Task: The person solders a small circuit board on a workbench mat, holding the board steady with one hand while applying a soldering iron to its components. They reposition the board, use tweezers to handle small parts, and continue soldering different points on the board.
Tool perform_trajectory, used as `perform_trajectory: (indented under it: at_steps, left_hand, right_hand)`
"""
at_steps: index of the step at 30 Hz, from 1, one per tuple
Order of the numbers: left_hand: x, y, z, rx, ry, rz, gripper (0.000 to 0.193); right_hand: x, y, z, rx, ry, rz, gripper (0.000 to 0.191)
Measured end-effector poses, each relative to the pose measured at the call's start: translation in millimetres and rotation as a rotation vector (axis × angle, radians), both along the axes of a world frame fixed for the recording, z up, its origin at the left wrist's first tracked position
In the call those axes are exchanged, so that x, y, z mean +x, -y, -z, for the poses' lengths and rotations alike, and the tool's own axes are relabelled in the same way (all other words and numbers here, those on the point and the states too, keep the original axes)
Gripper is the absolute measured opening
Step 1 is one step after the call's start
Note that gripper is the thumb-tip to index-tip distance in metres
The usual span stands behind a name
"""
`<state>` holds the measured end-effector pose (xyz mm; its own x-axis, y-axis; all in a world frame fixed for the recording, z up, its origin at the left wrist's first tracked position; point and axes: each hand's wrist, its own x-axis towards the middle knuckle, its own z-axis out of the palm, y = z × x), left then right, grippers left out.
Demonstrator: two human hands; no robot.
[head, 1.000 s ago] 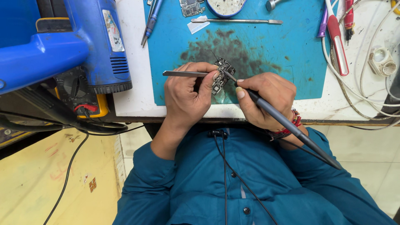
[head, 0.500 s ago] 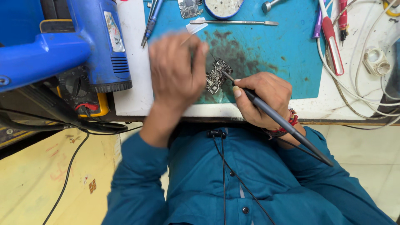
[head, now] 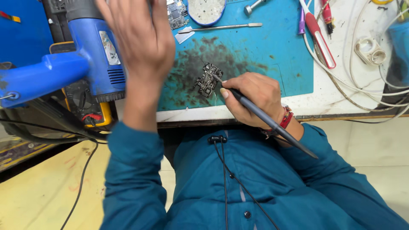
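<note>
— Changes since a second ago?

— Left hand (head: 134, 40): was down at the circuit board (head: 208, 79) pinching a flat metal tool; now lifted clear, fingers spread, holding nothing, up in front of the blue heat gun (head: 91, 64). Right hand (head: 255, 98): unchanged, wrapped pen-style around the dark grey stylus tool (head: 266, 121). Board: same spot.

— Orientation of the tool?

— Long axis diagonal. Tip points up-left and touches the board's right edge; the tail runs down-right past my wrist, over my teal sleeve. The board, small, dark and irregular, lies flat with its longer side tilted from upper right to lower left.

— Location of the board?

— On the blue work mat (head: 272, 55), in the dark scorched patch near the mat's front edge, just beside my right thumb.

— Surface and surroundings?

— White bench (head: 341, 96) under the mat. Listed at the far side: metal spatula (head: 221, 28), round dish (head: 206, 10), second small board, red-and-white handled tool (head: 318, 38), white cables (head: 362, 81) at right. Yellow meter (head: 91, 113) under the heat gun. Pale floor below the bench edge; black cords at left.
</note>
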<state>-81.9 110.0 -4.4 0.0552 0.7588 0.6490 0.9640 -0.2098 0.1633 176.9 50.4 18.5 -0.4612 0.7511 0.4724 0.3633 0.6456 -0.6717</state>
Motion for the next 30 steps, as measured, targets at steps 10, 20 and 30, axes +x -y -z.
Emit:
perform_trajectory:
  at_steps: [10, 20, 30]
  left_hand:
    - [55, 121, -19, -0.409, 0.595, 0.145, 0.020]
    - [66, 127, -11, -0.437, 0.671, 0.160, 0.024]
    - [67, 123, -6, -0.356, 0.590, 0.184, 0.020]
  right_hand:
    - [-1, 1, 2, -0.017, 0.008, 0.013, 0.012]
    - [-3, 1, 0, -0.047, 0.062, 0.023, 0.015]
    - [-2, 2, 3, -0.058, 0.061, 0.037, 0.014]
